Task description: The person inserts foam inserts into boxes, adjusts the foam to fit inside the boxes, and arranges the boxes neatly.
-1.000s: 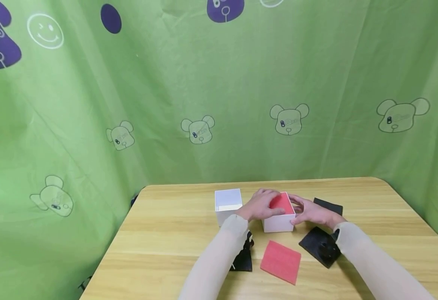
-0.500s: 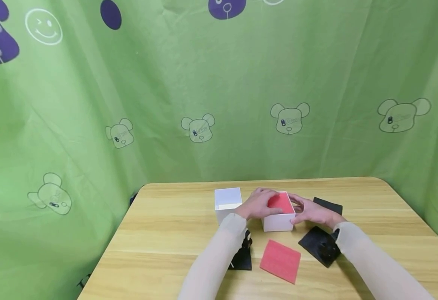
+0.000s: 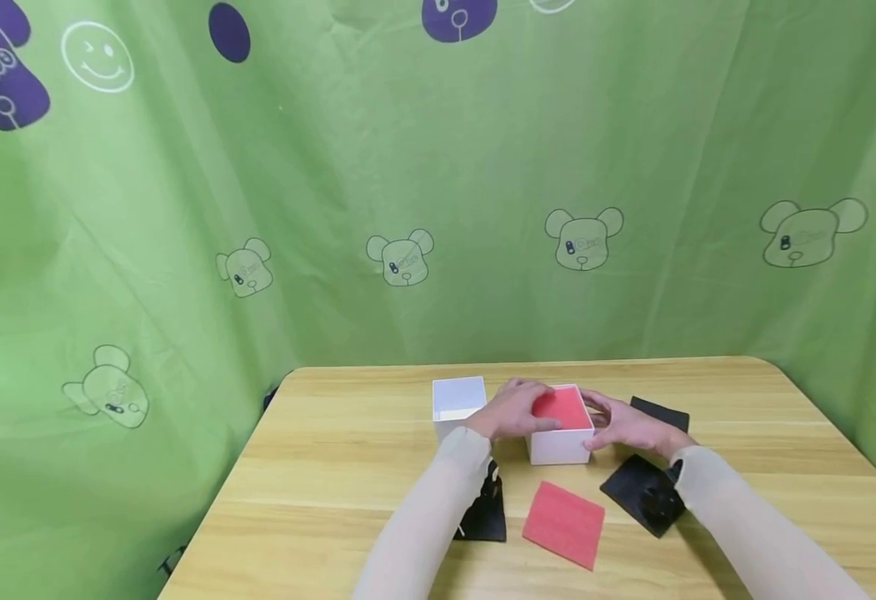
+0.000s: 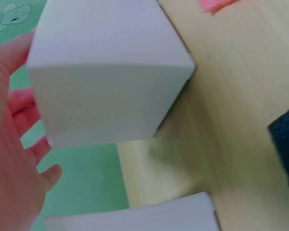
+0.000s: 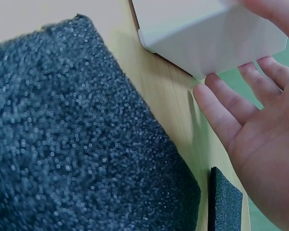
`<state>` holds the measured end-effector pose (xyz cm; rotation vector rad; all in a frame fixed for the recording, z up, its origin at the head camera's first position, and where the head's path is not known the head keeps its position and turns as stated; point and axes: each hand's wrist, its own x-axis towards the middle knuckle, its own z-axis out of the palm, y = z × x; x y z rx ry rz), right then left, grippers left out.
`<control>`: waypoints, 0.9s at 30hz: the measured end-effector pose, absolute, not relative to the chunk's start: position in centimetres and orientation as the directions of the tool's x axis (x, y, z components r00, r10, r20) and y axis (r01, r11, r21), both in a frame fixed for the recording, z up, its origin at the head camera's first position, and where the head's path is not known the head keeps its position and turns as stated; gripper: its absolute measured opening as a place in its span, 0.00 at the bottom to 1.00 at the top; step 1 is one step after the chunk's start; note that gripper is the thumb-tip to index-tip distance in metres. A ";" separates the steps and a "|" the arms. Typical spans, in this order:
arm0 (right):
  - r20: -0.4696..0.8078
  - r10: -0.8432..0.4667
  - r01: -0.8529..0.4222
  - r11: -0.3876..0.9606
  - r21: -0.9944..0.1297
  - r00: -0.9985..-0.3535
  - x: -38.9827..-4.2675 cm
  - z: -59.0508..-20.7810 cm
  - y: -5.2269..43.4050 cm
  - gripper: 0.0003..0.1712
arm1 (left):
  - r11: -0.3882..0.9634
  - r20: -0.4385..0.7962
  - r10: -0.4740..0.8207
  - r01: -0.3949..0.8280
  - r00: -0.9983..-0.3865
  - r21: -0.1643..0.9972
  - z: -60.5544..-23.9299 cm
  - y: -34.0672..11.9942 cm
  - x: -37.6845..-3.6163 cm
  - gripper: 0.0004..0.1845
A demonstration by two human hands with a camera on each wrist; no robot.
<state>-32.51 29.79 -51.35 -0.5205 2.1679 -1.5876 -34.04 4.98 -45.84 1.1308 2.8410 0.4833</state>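
A white box (image 3: 560, 448) stands on the table with a red foam sheet (image 3: 567, 407) inside its open top. My left hand (image 3: 514, 410) holds the box at its left side, thumb over the front rim and fingers toward the far rim. On the other side my right hand (image 3: 631, 427) grips the box, thumb at the front right corner and fingers along the right side. In the right wrist view, those fingertips (image 5: 202, 91) reach the box's lower edge. The left wrist view shows the left fingers partly hidden behind the box (image 4: 106, 96).
A second white box (image 3: 458, 400) stands at the left. A loose red foam square (image 3: 565, 525) lies in front. Black foam pieces lie near the left forearm (image 3: 485, 517), beside the right wrist (image 3: 640, 492) and behind it (image 3: 663, 414). A green curtain (image 3: 483, 317) hangs behind the table.
Almost nothing moves. Both hands stay at the white box, and the left thumb shifts slightly to the left on its rim. The head view drifts a little.
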 end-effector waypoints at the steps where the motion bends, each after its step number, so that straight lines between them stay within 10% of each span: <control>1: -0.099 -0.517 -0.062 0.286 -0.956 -0.850 -32.5 -51.3 29.8 0.59 | 0.686 0.074 0.678 0.665 -0.732 0.295 -45.7 4.9 -34.0 0.34; 27: -0.100 -0.504 -0.061 0.292 -0.954 -0.858 -32.6 -51.5 29.9 0.60 | 0.720 0.067 0.648 0.638 -0.759 0.272 -44.9 3.0 -34.1 0.30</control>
